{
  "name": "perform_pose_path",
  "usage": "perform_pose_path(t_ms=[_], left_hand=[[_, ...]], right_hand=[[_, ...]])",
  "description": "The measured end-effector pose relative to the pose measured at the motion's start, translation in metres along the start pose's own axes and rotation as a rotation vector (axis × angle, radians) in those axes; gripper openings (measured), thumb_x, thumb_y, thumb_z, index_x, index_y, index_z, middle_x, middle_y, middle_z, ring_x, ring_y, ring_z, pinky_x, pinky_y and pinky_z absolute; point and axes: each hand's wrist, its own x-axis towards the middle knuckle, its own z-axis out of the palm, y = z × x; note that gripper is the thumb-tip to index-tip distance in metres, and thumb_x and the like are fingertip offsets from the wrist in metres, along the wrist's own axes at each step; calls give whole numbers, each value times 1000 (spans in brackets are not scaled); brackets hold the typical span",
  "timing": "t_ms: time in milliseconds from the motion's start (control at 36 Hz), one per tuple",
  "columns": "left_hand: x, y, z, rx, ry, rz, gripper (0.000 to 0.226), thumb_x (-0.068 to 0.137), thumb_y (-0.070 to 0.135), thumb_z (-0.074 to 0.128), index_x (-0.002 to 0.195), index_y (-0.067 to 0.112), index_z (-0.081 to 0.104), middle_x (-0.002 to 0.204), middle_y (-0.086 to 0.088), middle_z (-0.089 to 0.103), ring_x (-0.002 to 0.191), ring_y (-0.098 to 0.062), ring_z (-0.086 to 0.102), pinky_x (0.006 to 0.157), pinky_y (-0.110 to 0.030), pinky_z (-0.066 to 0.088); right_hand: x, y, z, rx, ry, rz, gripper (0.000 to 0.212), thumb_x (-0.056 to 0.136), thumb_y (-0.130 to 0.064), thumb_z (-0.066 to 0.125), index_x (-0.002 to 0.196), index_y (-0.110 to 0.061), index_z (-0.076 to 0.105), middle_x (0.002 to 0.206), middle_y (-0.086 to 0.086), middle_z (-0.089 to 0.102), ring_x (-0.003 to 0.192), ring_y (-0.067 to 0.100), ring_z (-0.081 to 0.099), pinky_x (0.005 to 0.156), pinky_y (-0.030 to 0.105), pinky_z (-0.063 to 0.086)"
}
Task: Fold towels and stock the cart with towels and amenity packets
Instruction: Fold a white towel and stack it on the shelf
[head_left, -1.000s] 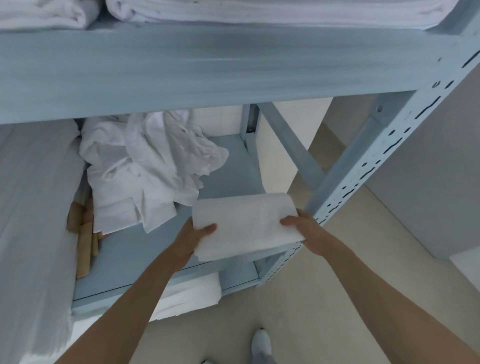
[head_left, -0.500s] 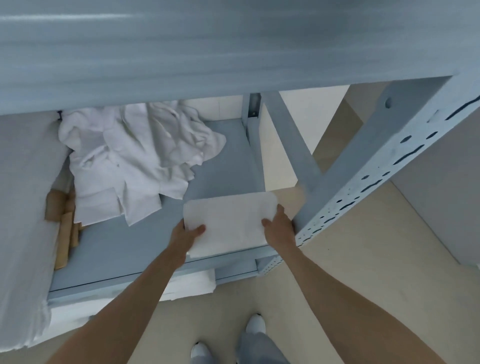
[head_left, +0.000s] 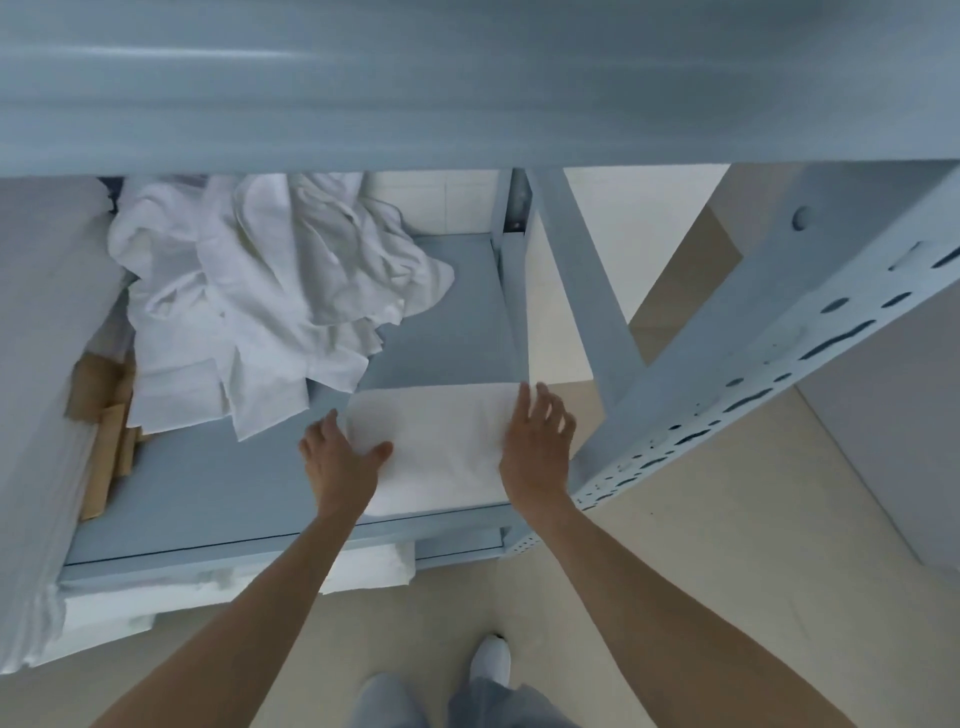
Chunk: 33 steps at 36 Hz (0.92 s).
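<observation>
As the folded towel (head_left: 441, 447) lay on the shelf (head_left: 208, 493), near its front right corner, you flanked it with left hand (head_left: 337, 457) and right hand (head_left: 535, 447), fingers relaxed, gripping nothing. Stocking step; next probably requires fetching another towel.

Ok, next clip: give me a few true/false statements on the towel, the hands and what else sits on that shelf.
1. The folded towel lies flat on the shelf. True.
2. The left hand holds the towel up in the air. False: it rests at the towel's left edge, thumb on top.
3. The right hand has its fingers spread at the towel's right edge. True.
4. The crumpled white linen sits on the folded towel. False: it lies behind and to the left of it.
</observation>
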Motion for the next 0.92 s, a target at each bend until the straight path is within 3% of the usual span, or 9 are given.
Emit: perform_pose_path(t_ms=[56,111,167,278,500,722,833,917], left_hand=[[-1,6,-1,184,82,309,77,80,16,80,147,11,44,149,-16,39,133,-38,36,109,-49,32],[-2,14,2,297,98,565,65,87,20,74,145,16,48,153,-14,39,136,-37,37,111,-50,31],[-1,19,9,363,3,640,59,96,35,61,150,18,42,159,-11,31,145,-34,30,117,-50,24],[2,-1,20,536,-282,579,76,93,65,24,159,31,9,167,-1,4,154,-21,3,124,-45,3],[8,-6,21,612,-348,558,85,83,73,7,157,34,-7,167,2,-7,154,-19,-6,124,-46,0],[12,-8,0,554,-449,605,79,99,56,41,159,28,-2,167,1,-8,154,-16,-6,125,-38,-2],[14,-14,-23,504,-407,615,83,98,46,54,160,22,4,168,-1,5,153,-20,7,124,-35,8],[12,-19,-44,347,-361,480,80,98,36,60,159,18,12,165,-2,18,149,-23,18,120,-38,20]], right_hand=[[4,-7,-6,-22,95,-136,74,93,-12,54,156,-7,15,161,16,19,147,35,21,120,51,18],[7,-17,-10,19,145,-230,67,96,-23,52,155,-11,22,161,13,23,148,33,21,120,51,16],[9,-22,-6,61,80,-266,63,102,-39,41,156,-14,21,163,13,17,151,32,13,121,52,9],[4,-1,20,78,-138,-293,66,103,-53,25,159,-24,4,167,8,-3,153,28,-7,122,49,-6],[16,14,29,89,-239,-333,67,102,-58,18,158,-30,-7,166,-1,-12,152,20,-15,122,42,-11],[16,14,21,44,-277,-347,69,102,-57,19,158,-28,-9,166,1,-14,152,22,-15,122,44,-9],[11,1,10,35,-193,-318,69,103,-53,24,158,-19,1,166,7,-2,153,27,-7,123,48,-4],[8,-16,-1,53,-114,-331,65,104,-44,33,157,-13,11,165,12,3,153,27,-2,123,46,-1]])
